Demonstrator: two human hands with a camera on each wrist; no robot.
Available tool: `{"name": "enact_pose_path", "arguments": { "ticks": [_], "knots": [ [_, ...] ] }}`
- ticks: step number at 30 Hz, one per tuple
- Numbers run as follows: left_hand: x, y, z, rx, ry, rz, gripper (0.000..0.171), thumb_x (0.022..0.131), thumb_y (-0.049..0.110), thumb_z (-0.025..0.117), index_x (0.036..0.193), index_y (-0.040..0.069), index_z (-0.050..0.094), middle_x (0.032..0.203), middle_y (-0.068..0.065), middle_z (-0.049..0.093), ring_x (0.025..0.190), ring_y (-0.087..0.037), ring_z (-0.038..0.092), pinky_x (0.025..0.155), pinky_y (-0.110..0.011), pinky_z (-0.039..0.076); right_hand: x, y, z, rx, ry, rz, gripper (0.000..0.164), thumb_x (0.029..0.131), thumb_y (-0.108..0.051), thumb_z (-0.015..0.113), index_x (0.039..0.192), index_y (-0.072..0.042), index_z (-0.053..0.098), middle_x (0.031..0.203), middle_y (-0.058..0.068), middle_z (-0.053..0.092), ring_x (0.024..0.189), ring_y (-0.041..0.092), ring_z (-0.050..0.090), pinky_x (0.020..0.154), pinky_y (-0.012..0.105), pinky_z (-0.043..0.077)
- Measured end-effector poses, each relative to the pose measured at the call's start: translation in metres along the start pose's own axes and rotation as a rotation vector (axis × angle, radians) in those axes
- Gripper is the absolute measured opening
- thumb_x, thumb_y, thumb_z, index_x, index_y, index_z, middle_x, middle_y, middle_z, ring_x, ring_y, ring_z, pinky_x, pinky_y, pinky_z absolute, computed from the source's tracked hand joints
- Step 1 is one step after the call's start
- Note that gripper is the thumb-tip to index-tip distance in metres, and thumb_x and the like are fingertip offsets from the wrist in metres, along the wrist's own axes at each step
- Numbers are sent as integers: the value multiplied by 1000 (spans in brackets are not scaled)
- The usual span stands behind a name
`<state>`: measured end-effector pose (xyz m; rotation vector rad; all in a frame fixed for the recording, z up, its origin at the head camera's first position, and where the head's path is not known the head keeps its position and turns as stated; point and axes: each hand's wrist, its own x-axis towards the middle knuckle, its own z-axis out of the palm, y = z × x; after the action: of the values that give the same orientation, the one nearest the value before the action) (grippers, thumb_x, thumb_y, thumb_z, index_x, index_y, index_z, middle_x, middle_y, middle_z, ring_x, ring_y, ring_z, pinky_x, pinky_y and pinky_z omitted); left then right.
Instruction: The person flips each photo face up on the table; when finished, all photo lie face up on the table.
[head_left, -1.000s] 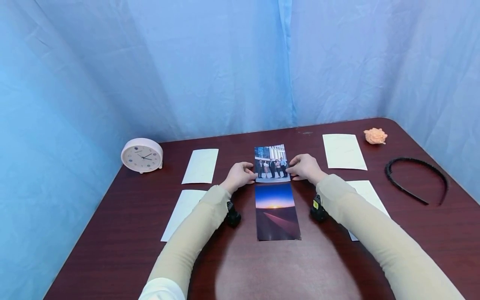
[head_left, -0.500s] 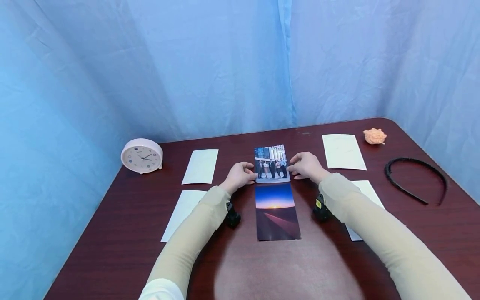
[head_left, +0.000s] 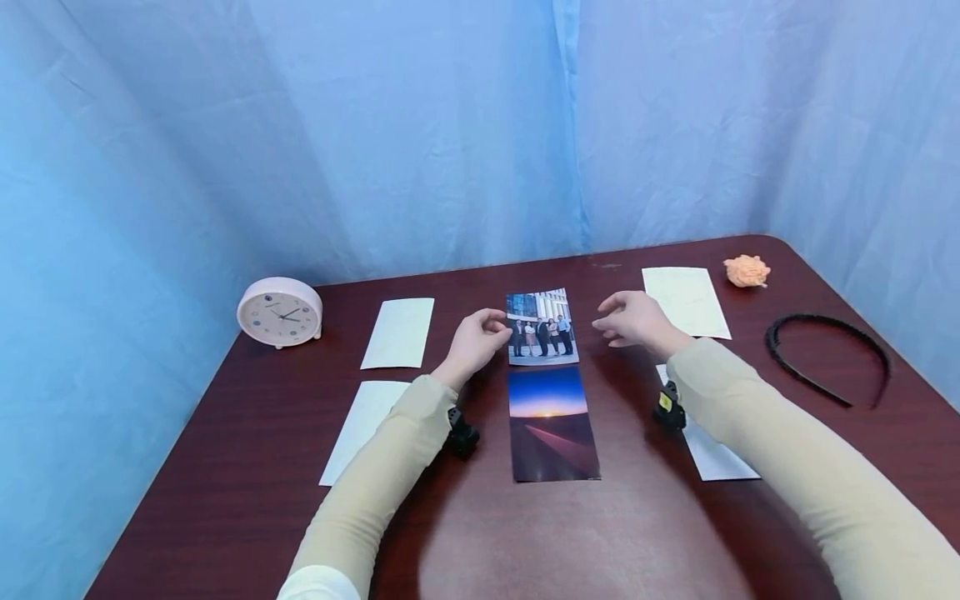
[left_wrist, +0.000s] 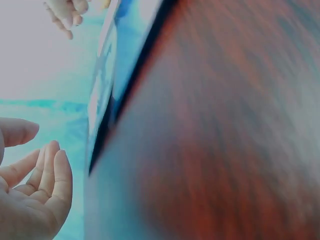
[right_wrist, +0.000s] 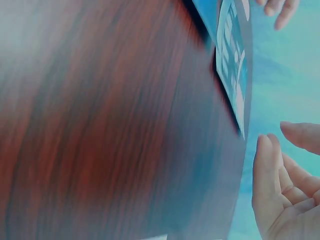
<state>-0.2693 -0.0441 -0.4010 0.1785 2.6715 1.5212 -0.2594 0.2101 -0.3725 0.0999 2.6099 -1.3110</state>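
Observation:
A photo of several people in front of a building (head_left: 542, 329) lies on the dark wooden table. Just below it, nearly edge to edge, is a sunset photo (head_left: 551, 425). At the left edge of the people photo hovers my left hand (head_left: 474, 340), fingers loosely bent. In the left wrist view, thumb and fingers of this left hand (left_wrist: 42, 195) are apart with nothing between them. My right hand (head_left: 636, 321) is off to the right of the people photo, a gap of bare table between. The right wrist view shows that hand (right_wrist: 285, 195) holding nothing.
White sheets lie on both sides: an upper left sheet (head_left: 398, 333), a lower left sheet (head_left: 362, 429), an upper right sheet (head_left: 686, 298) and a lower right sheet (head_left: 716, 454), partly under my arm. Around them are a clock (head_left: 281, 315), a peach flower (head_left: 747, 272) and a black headband (head_left: 828, 317).
My right hand has left the right edge of the people photo and moved right. The left hand has lifted slightly from its left edge. Both photos stay in place.

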Motion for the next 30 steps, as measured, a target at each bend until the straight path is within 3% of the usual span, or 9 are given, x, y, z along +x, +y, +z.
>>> {"name": "enact_pose_path", "arguments": {
  "ticks": [4,9,17,24,30],
  "knots": [
    [0,12,2,-62,8,55,34,92,14,62,124,2,59,101,-13,63,90,-24,60,84,-33,54,-5,7,-17,-59,11,-28,41,93,-15,59,125,7,47,114,28,57,95,33,63,81,39,55],
    [-2,26,6,-95,-3,78,33,93,15,60,124,6,58,106,-13,63,93,-24,61,87,-34,53,-9,22,-41,-150,30,-67,47,92,-17,59,127,10,46,110,31,59,92,35,64,78,41,56],
    [-6,39,20,-137,-22,62,36,94,17,58,128,7,56,114,-13,61,102,-25,62,83,-34,54,-7,54,-79,-452,138,-106,55,87,-25,61,124,12,46,108,33,60,94,43,59,81,52,47],
    [-7,53,35,-183,-67,70,41,95,20,57,133,7,51,124,-10,59,113,-24,59,91,-35,51,-8,66,-101,-476,144,-9,64,87,-26,62,127,18,38,118,39,48,104,50,50,86,60,43],
    [-8,57,46,-233,-88,63,41,95,20,57,134,7,50,126,-11,57,116,-26,57,95,-38,49,-4,79,-106,-533,92,-42,70,86,-31,63,127,19,37,119,41,46,108,52,47,91,62,40]
  ]
}}
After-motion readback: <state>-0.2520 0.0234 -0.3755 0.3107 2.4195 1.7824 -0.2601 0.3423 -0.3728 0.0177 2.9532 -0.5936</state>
